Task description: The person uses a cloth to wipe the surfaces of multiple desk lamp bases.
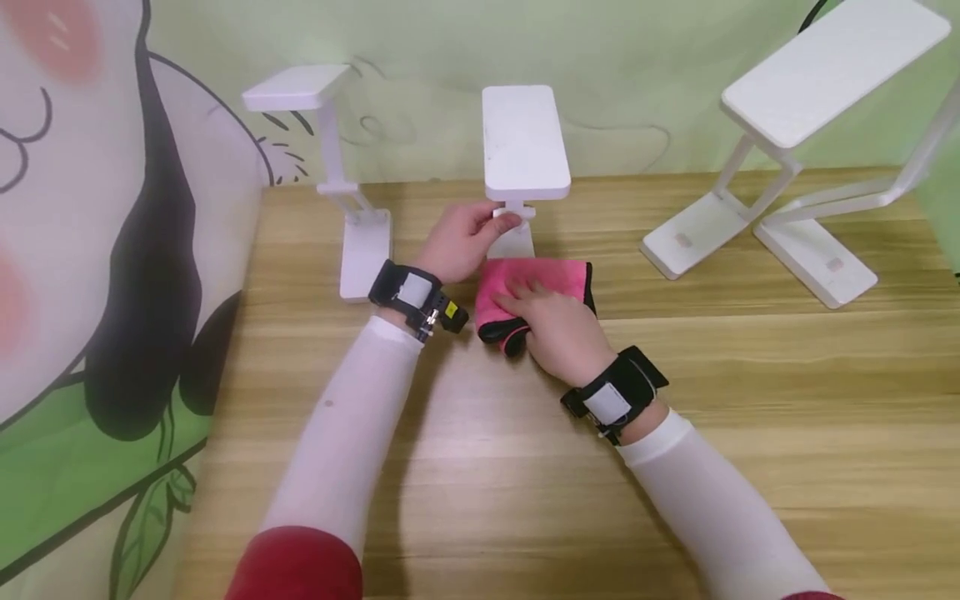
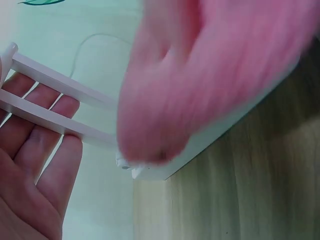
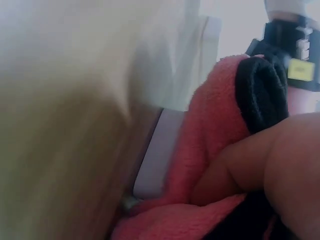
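Forearms [image 1: 348, 425] aslant inward, left grip [image 1: 461, 242] around white lamp stem [image 1: 516, 205], right grip [image 1: 561, 329] wide, palm-down on pink cloth [image 1: 558, 273].

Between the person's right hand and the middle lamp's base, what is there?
A pink cloth lies between the right hand and the base, as the head view shows.

You've got one left lamp [image 1: 296, 87], one middle lamp [image 1: 525, 142], two right lamps [image 1: 832, 71] [image 1: 817, 262]: four, all white. Tabletop [image 1: 480, 483]: one. Pink cloth [image 1: 542, 271]: one. Your left fingers [image 1: 499, 226] and right fingers [image 1: 522, 297] make two sets. Black wrist straps [image 1: 387, 280] [image 1: 636, 379]: two. White sleeves [image 1: 341, 433] [image 1: 723, 492]: two. Red sleeves [image 1: 300, 567] [image 1: 812, 596]: two, right one barely in frame. Yellow tag [image 1: 452, 309] on your left strap: one. Big cartoon figure [image 1: 67, 192]: one.
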The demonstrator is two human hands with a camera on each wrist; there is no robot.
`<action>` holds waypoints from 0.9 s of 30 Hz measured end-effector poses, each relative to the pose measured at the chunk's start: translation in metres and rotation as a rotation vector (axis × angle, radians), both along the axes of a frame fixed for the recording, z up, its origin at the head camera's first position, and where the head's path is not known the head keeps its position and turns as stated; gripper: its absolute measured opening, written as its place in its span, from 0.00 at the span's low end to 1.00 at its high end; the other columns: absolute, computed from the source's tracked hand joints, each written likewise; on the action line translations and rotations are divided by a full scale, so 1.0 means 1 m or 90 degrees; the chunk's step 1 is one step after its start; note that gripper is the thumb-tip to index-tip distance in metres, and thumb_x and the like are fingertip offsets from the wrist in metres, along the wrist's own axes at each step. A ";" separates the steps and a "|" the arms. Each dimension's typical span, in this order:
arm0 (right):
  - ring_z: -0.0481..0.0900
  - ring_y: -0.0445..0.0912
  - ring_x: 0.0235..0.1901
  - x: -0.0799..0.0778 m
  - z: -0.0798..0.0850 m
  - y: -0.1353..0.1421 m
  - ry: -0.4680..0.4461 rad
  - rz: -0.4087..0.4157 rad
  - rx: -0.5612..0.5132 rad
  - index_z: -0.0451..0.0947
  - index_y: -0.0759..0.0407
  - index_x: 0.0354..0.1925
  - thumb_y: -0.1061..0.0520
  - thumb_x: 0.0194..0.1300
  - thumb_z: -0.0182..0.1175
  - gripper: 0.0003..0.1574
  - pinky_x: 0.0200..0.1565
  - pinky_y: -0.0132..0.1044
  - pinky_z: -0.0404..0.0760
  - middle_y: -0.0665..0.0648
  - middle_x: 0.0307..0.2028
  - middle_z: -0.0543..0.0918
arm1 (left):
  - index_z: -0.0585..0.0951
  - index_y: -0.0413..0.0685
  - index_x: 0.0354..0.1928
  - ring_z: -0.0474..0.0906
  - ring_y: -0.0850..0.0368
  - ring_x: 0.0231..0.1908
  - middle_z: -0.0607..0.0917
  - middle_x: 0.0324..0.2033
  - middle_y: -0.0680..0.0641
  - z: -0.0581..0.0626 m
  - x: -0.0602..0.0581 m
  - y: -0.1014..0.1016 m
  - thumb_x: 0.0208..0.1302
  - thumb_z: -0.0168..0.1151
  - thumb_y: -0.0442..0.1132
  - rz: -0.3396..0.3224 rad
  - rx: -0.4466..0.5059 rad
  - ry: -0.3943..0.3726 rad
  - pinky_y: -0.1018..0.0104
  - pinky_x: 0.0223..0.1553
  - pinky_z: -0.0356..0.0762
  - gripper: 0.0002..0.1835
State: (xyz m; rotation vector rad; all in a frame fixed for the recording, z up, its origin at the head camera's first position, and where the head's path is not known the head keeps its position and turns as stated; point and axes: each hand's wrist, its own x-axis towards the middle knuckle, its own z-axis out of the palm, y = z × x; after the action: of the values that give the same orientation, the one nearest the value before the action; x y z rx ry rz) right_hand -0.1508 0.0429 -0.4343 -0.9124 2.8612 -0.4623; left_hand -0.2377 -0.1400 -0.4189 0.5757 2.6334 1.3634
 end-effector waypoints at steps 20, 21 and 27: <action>0.64 0.53 0.67 -0.005 -0.004 -0.001 -0.016 -0.022 -0.040 0.71 0.46 0.68 0.69 0.63 0.53 0.37 0.61 0.52 0.72 0.57 0.67 0.71 | 0.82 0.52 0.53 0.65 0.54 0.25 0.72 0.26 0.46 -0.004 -0.001 -0.003 0.78 0.48 0.53 -0.004 0.000 0.007 0.64 0.30 0.66 0.19; 0.62 0.53 0.67 0.001 -0.004 0.001 -0.026 -0.022 -0.034 0.71 0.46 0.68 0.71 0.61 0.52 0.39 0.61 0.52 0.73 0.58 0.67 0.71 | 0.82 0.51 0.53 0.65 0.54 0.25 0.72 0.26 0.45 -0.005 -0.001 -0.003 0.78 0.48 0.53 -0.005 0.003 0.006 0.64 0.30 0.66 0.19; 0.57 0.51 0.70 0.025 -0.003 0.015 -0.055 -0.001 -0.021 0.69 0.46 0.69 0.74 0.56 0.51 0.45 0.56 0.51 0.77 0.58 0.70 0.66 | 0.82 0.49 0.53 0.69 0.56 0.32 0.81 0.37 0.43 -0.004 -0.002 0.000 0.78 0.47 0.54 -0.008 -0.002 0.004 0.63 0.36 0.69 0.20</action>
State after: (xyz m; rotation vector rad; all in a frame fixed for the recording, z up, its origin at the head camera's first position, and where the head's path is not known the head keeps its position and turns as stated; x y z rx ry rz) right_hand -0.1262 0.0580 -0.4372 -0.8728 2.7847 -0.5381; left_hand -0.2401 -0.1397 -0.4226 0.5955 2.6318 1.3571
